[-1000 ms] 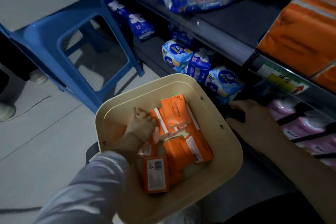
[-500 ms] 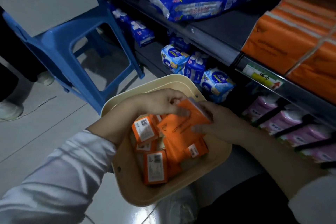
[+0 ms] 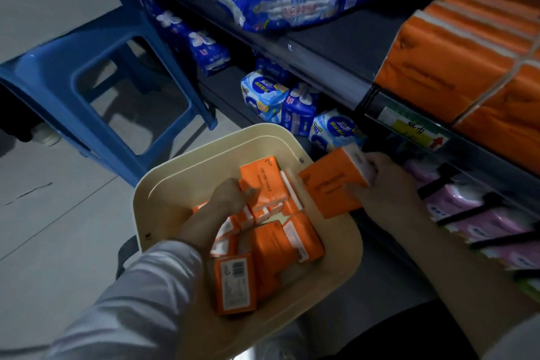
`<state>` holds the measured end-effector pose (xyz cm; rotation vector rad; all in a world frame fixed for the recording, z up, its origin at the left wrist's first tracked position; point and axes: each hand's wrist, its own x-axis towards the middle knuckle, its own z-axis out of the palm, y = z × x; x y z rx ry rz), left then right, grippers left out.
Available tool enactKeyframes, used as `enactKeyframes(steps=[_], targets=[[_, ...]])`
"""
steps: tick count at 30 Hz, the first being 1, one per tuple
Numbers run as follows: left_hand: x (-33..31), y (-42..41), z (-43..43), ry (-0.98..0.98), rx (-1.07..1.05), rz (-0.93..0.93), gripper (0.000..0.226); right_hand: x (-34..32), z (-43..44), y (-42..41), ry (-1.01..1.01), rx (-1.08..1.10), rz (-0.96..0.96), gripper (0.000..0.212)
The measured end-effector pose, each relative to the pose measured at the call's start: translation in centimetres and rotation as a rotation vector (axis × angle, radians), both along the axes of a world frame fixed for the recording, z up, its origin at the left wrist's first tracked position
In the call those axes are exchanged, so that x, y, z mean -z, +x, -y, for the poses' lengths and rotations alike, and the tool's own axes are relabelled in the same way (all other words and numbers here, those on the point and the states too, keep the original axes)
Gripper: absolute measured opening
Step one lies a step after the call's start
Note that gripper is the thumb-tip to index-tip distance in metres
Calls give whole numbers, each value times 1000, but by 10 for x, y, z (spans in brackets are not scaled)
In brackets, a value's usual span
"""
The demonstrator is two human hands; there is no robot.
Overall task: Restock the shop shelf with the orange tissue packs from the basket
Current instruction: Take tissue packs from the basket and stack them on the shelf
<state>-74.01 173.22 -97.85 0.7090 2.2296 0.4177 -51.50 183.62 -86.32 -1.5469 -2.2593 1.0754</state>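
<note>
Orange plastic-wrapped tissue pack (image 3: 333,187) pinched at white end by right hand (image 3: 388,193). Left hand (image 3: 229,197) curled among packs (image 3: 280,245) in cream square plastic basket (image 3: 163,193); fingertips hidden, grip unclear.

I read square cream plastic basket (image 3: 163,193) as matt, smooth, no glare on rim. Inside it, orange tissue packs in thin plastic film (image 3: 271,245): slick, soft sheen. Far right, large orange film-wrapped tissue bundles (image 3: 467,67): same gloss, creased. Far, blue film-wrapped packs (image 3: 280,0): shiny, crinkled. Dark metal shelf (image 3: 327,67): satin front edge. Left, blue moulded plastic stool (image 3: 58,73): smooth, faint shine. Near, pale cloth sleeve (image 3: 140,301): matt, soft folds.
</note>
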Motion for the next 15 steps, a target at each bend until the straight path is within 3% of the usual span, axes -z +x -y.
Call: enactKeyframes(steps=[5,10,15], targets=[[40,11,-10,-17,-174,110,47,8,-7,0,-44,31,-33,50],[43,21,-30,-54,-241,84,54,12,-10,0,-76,42,-43,54],[35,27,-34,-51,-308,157,45,13,-12,2,-87,40,-60,51]])
